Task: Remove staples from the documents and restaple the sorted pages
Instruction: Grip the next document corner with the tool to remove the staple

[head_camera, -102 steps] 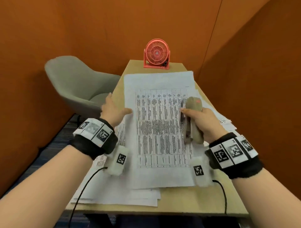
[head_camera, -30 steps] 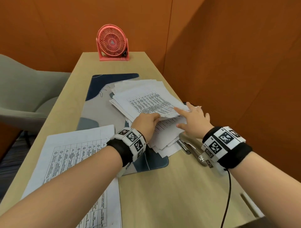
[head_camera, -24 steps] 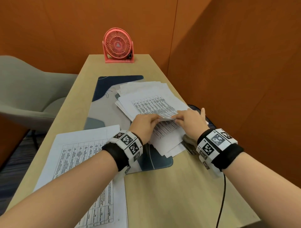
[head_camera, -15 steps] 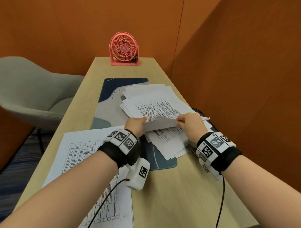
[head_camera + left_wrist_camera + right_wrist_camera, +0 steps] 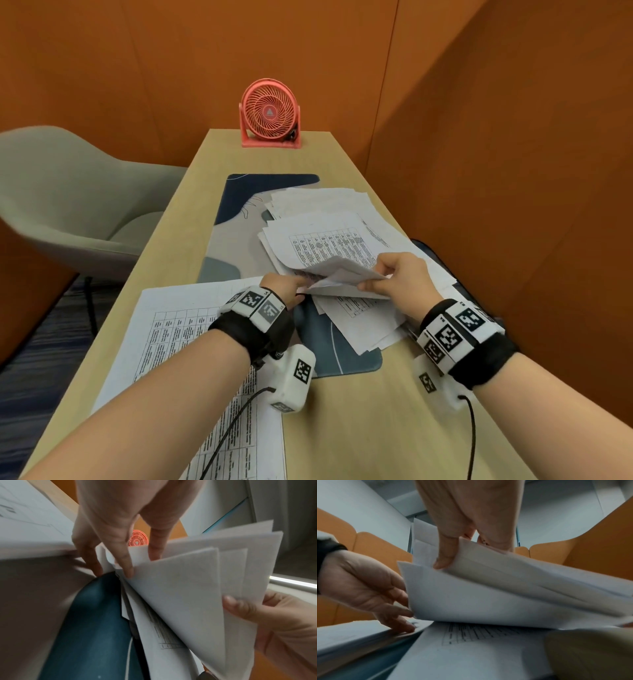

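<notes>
A loose pile of printed pages (image 5: 329, 240) lies on the desk mat (image 5: 342, 356) at the right. My right hand (image 5: 371, 282) pinches the near edge of the top few sheets (image 5: 339, 274) and holds it raised and curled; its thumb (image 5: 444, 559) is under them. My left hand (image 5: 301, 287) reaches the sheets' left corner with straight fingers (image 5: 126, 566) slipped among the edges, resting on the pages below. A printed table document (image 5: 191, 342) lies flat at the near left. A blurred beige shape (image 5: 590, 653), seemingly the stapler, sits by my right wrist; the head view hides it.
A pink desk fan (image 5: 269, 114) stands at the far end of the narrow wooden table (image 5: 359, 428). A grey chair (image 5: 68, 205) is to the left. An orange wall (image 5: 513, 205) runs close along the right edge. Cables trail from both wrists.
My right hand put down the stapler and the finished document now lies at the left. In the last second both hands reached the pile's near edge and raised the top sheets.
</notes>
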